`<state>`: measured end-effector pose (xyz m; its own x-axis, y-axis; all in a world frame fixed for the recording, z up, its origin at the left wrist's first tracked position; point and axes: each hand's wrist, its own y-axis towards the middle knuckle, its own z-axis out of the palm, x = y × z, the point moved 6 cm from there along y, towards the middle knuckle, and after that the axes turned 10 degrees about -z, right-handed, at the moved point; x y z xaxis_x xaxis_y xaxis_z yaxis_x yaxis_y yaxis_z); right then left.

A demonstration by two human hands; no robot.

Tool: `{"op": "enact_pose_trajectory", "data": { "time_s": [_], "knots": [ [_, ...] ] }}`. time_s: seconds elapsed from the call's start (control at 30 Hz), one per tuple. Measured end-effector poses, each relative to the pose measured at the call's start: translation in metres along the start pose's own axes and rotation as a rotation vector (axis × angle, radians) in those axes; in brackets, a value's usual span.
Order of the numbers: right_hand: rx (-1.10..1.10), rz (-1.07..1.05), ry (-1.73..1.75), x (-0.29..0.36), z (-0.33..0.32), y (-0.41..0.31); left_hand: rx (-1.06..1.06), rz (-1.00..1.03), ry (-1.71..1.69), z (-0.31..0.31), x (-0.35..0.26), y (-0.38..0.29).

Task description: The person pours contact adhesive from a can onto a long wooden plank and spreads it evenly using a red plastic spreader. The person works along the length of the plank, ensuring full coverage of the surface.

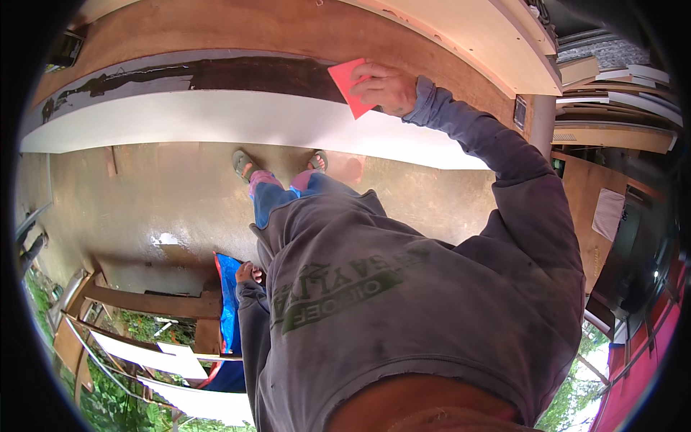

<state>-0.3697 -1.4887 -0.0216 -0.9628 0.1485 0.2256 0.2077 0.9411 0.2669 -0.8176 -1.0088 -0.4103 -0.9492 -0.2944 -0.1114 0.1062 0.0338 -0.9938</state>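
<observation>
My right hand point(386, 89) grips a flat red square piece point(348, 83), thin and stiff-looking like a plastic spreader. The piece meets the right end of a dark, wet-looking coating point(259, 74) on a long narrow board. Towards the left, this coating turns patchy and glossy over a grey surface point(129, 82). A white band point(216, 119) runs along the board's near side. My left hand point(249, 272) hangs low by my side, its fingers partly curled; whether it holds anything is unclear.
Brown plywood point(243, 32) lies beyond the board, with a pale wooden panel point(475, 38) at upper right. Stacked boards point(615, 102) fill the right side. Behind me are a blue tarp point(230, 302) and a wooden frame point(151, 302). The concrete floor point(135, 205) has a shiny patch.
</observation>
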Motion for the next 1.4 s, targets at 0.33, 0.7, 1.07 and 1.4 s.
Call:
{"op": "enact_pose_trajectory", "data": {
  "time_s": [0.33, 0.7, 1.07, 1.4],
  "knots": [
    [-0.075, 0.455, -0.034, 0.042, -0.021, -0.094, 0.159, 0.201, 0.069, 0.04, 0.006, 0.056],
    [-0.192, 1.071, -0.253, 0.067, -0.111, -0.141, -0.042, 0.07, 0.271, 0.068, -0.11, 0.026],
    [-0.242, 1.968, 0.263, 0.031, -0.048, -0.232, -0.06, 0.036, 0.309, 0.049, -0.147, 0.018],
    [-0.053, 2.136, -0.151, 0.062, -0.03, -0.284, 0.068, -0.022, 0.29, 0.005, -0.123, 0.05]
  ]
}}
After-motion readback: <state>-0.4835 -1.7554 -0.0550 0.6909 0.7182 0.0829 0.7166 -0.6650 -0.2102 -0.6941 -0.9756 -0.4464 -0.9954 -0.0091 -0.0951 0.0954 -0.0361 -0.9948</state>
